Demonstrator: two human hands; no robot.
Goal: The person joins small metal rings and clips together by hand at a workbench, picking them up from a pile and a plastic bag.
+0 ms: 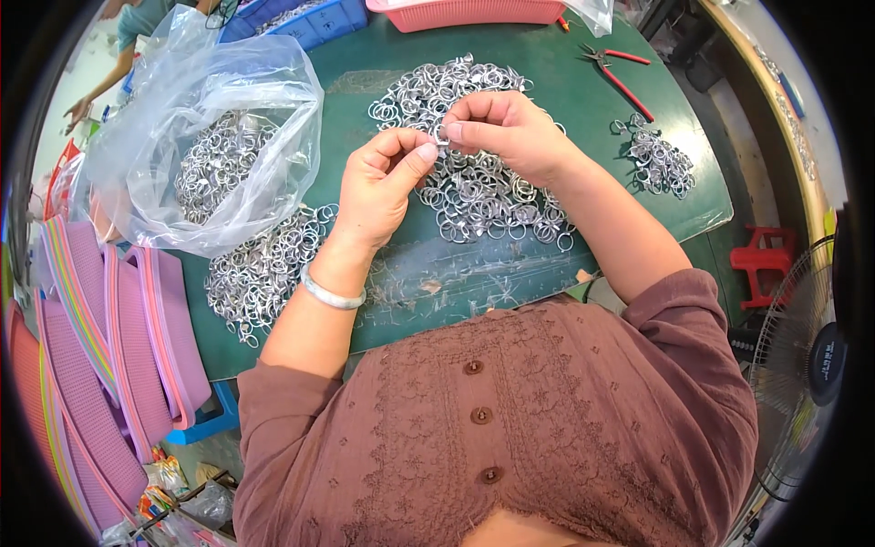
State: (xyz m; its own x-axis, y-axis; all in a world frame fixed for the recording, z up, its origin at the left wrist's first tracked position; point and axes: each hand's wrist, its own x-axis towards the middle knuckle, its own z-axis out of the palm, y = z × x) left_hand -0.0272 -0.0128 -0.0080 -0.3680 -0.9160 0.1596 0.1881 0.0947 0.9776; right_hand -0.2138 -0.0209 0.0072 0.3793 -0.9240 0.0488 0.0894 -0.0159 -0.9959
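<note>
A small silver metal ring is pinched between the fingertips of both my hands, partly covered by them. My left hand, with a pale bangle on its wrist, grips the ring from the left. From the right, my right hand pinches it between thumb and finger. Under and behind both hands spreads a large heap of silver rings on the green table. Another heap of rings lies beside my left forearm. A smaller ring pile sits to the right.
Left of my hands stands an open clear plastic bag containing rings. Red-handled pliers lie at the far right. A blue crate and pink basket line the far edge. Purple baskets, a fan and a red stool flank the table.
</note>
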